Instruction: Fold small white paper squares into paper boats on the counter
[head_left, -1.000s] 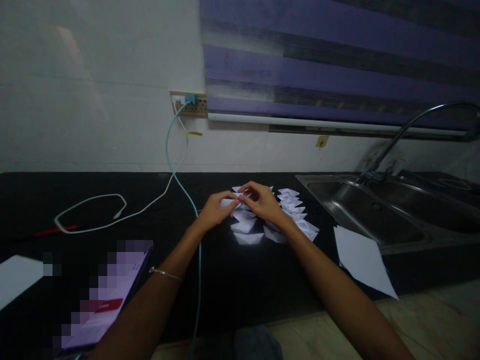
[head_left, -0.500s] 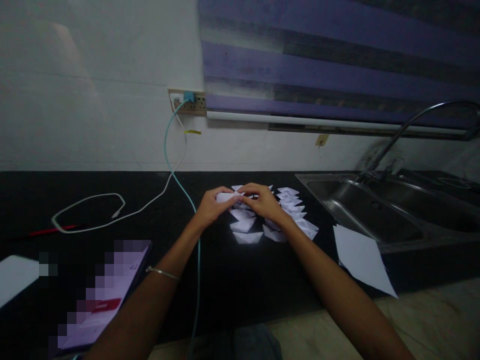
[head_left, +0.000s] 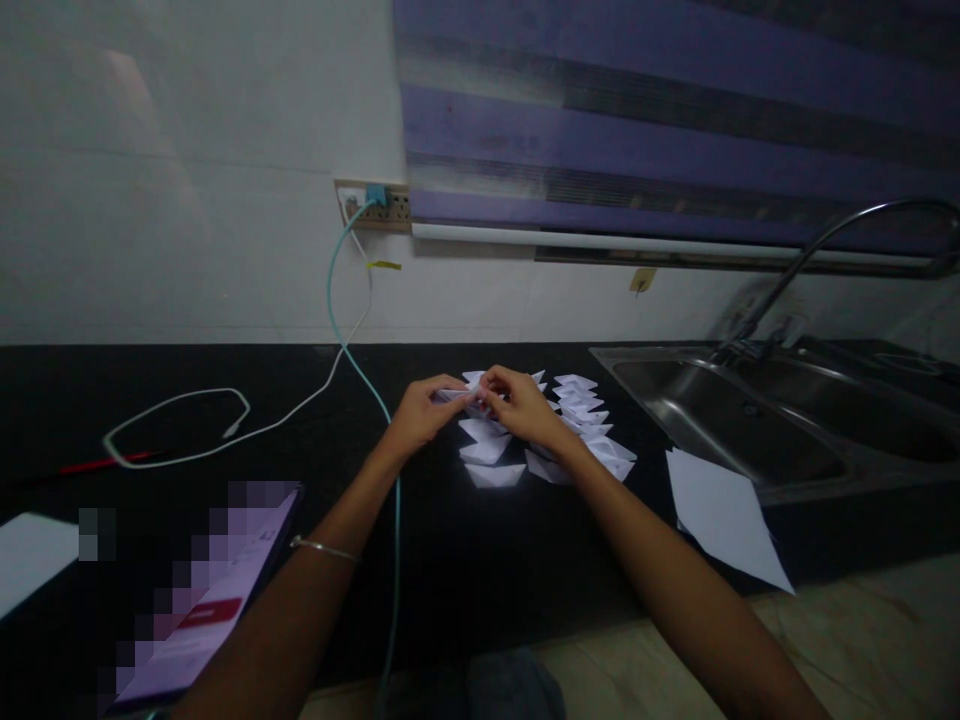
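Observation:
Between both hands is a piece of folded white paper [head_left: 454, 395], held above the counter. My left hand [head_left: 421, 412] pinches its left end, thumb below and fingers above. On its right end my right hand [head_left: 517, 402] closes with thumb and fingertips. The paper's exact shape is partly covered by my fingers. Beneath and around the hands stand several folded paper boats; the nearest paper boat [head_left: 495, 475] lies in front of them. A further row of paper boats [head_left: 592, 420] runs along the right of my right hand, and some are hidden behind it.
White paper sheets [head_left: 727, 520] lie by the steel sink [head_left: 810, 490] on the right. A teal cable [head_left: 397, 560] crosses the black counter [head_left: 480, 590] beside my left forearm. At left are a white cable [head_left: 180, 393], a lit screen [head_left: 217, 610] and another white sheet [head_left: 34, 555].
My right hand's fingers have drawn closer together on the paper's right end. The paper looks tilted and narrower now. My left hand stays nearly in place.

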